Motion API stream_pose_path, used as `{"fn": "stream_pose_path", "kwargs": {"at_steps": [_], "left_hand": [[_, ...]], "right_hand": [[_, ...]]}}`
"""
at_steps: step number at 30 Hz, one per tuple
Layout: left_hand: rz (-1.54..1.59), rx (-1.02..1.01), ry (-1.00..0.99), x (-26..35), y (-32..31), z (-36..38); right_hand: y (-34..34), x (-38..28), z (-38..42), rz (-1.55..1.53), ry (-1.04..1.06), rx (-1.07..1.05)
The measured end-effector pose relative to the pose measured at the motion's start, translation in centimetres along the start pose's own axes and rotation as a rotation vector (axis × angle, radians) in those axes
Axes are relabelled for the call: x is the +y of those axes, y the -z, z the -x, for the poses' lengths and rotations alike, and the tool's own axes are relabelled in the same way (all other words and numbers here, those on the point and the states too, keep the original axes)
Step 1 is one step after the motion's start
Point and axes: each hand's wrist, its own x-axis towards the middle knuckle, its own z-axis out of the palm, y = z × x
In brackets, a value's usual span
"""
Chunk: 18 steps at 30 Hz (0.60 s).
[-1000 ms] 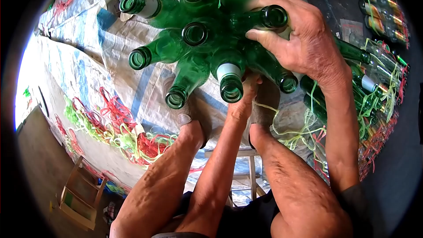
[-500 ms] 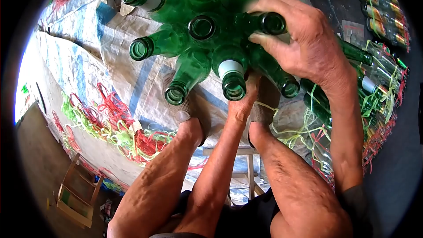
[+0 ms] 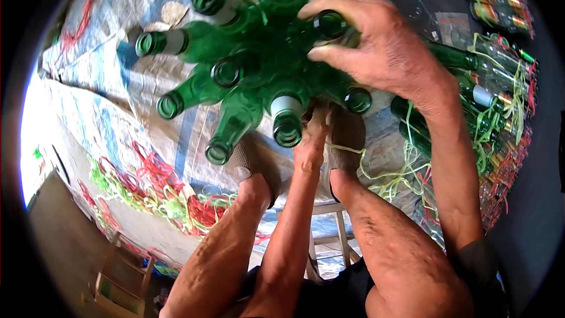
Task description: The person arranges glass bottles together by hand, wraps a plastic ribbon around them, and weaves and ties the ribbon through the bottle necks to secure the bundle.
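A cluster of several green glass bottles [image 3: 238, 109] stands in front of me, necks fanning outward. Some necks carry white labels. My right hand [image 3: 376, 47] is curled around one green glass bottle [image 3: 330, 25] at the cluster's right side, thumb and fingers on either side of its neck. Low at the cluster's near side is my left hand [image 3: 312, 135], reaching in under the bottles. Its fingers look bent, but the bottles mostly hide them and whatever they hold. A pale yellow-green strip [image 3: 347, 149] crosses my shoe close to that hand.
A woven plastic sheet [image 3: 194, 129] covers the floor. Red and green plastic strips [image 3: 159, 182] lie in a heap at left. Tied bottles [image 3: 485, 106] lie on the right, with more bundles [image 3: 494, 0] behind. A wooden stool [image 3: 326, 229] stands between my legs.
The bottle cluster has tilted and shifted left in view, with my right hand moving along on its bottle. My left hand stays low at the near side. The whole view has shifted slightly.
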Motion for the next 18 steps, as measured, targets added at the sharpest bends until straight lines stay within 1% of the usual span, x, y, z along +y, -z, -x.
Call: {"fn": "stream_pose_path", "kwargs": {"at_steps": [2, 3, 4, 8, 12, 13, 15, 18], "left_hand": [[0.035, 0.003, 0.106, -0.1, 0.1, 0.2], [0.186, 0.045, 0.217, 0.8, -0.3, 0.4], [0.169, 0.077, 0.229, 0.3, -0.1, 0.2], [0.317, 0.076, 0.119, 0.1, -0.1, 0.1], [0.276, 0.065, 0.084, -0.9, 0.2, -0.1], [0.278, 0.064, 0.082, -0.9, 0.1, -0.1], [0.282, 0.066, 0.078, -0.7, -0.1, 0.1], [0.313, 0.069, 0.12, -0.9, -0.1, 0.3]], "right_hand": [[-0.4, 0.8, 0.5, -0.037, 0.01, 0.021], [-0.6, 1.0, 0.8, -0.087, -0.004, 0.05], [-0.8, 1.1, 1.2, -0.118, -0.055, 0.067], [-0.6, 1.9, 3.3, -0.183, -0.245, 0.117], [-1.8, 3.1, 6.1, -0.066, -0.379, 0.191], [-2.6, 3.5, 6.9, -0.025, -0.403, 0.208], [-4.6, 4.7, 8.5, -0.027, -0.385, 0.255], [-6.1, 5.4, 9.7, -0.089, -0.45, 0.224]]}}
